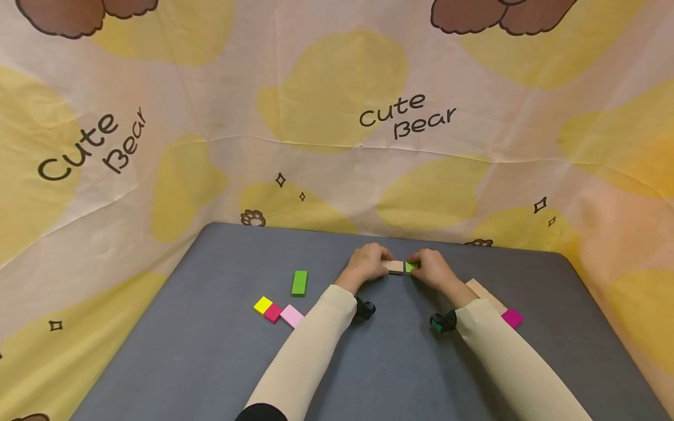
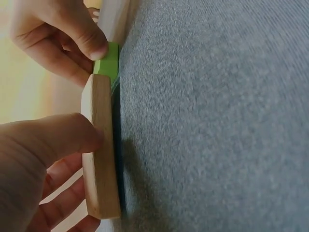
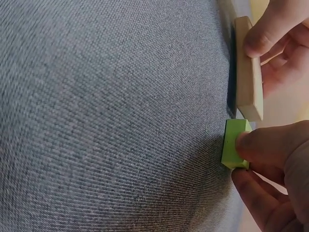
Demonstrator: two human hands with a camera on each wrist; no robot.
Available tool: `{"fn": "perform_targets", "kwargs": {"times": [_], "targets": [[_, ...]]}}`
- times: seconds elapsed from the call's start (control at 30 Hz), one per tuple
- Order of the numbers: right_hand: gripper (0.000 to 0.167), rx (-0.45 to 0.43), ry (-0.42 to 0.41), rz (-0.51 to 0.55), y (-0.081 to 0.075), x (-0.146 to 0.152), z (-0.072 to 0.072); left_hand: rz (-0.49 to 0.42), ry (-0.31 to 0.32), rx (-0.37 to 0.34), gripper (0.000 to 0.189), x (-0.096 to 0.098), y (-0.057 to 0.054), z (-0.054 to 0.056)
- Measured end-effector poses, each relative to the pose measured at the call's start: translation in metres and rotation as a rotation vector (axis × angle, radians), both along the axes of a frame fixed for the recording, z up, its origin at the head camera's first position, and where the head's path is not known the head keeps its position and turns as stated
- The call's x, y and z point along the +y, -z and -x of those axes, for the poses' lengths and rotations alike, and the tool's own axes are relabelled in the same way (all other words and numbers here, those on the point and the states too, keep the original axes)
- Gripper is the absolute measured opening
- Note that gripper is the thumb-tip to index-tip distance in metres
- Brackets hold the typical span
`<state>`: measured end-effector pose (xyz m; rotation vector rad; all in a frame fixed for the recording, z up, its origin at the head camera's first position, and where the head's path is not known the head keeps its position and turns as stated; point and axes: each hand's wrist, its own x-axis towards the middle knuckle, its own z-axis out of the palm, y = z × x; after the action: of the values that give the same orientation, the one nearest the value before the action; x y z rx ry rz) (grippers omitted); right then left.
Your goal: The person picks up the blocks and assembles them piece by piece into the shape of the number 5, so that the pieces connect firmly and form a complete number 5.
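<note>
Behind your grey table [image 1: 400, 368] hangs a pale cloth [image 1: 326, 181] with yellow patches and the words "Cute Bear" printed on it. Both of your hands work near the far edge of the table, slightly to the right of the middle.

Your left hand [image 1: 365, 264] pinches a wooden block [image 1: 394, 267]: the thumb presses on the side toward you, and the other fingers are curled at the far side. Your right hand [image 1: 434, 271] pinches a light green block [image 1: 409, 268] between thumb and fingers, and this block is shorter than the wooden one. These two blocks are set end to end in one line, very near each other; whether their ends touch, one cannot tell. Under the wooden block a dark strip is visible, and it is not clear if this is only shadow.

To the left of your left hand lies a green block [image 1: 299, 283]. Closer to you, a yellow block [image 1: 263, 305], a red block [image 1: 272, 313] and a pink block [image 1: 292, 316] make a slanting row, and your left sleeve [image 1: 308, 348] covers part of the pink one. Beside your right forearm lies a long wooden piece [image 1: 487, 297], with a magenta block [image 1: 512, 318] at its near end.
</note>
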<state>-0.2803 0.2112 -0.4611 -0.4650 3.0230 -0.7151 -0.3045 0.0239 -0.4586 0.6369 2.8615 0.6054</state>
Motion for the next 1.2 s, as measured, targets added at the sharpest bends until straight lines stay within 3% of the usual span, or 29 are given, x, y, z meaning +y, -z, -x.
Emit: {"fn": "perform_targets", "kwargs": {"times": [0.7, 1.2], "targets": [[0.024, -0.009, 0.002, -0.001, 0.0013, 0.0000, 0.0009, -0.009, -0.031, -0.021, 0.025, 0.0041, 0.0064, 0.0001], [0.022, 0.003, -0.022, 0.003, -0.0010, 0.0028, -0.0004, -0.047, -0.036, -0.032, 0.027, 0.0065, 0.0041, -0.0034]]}}
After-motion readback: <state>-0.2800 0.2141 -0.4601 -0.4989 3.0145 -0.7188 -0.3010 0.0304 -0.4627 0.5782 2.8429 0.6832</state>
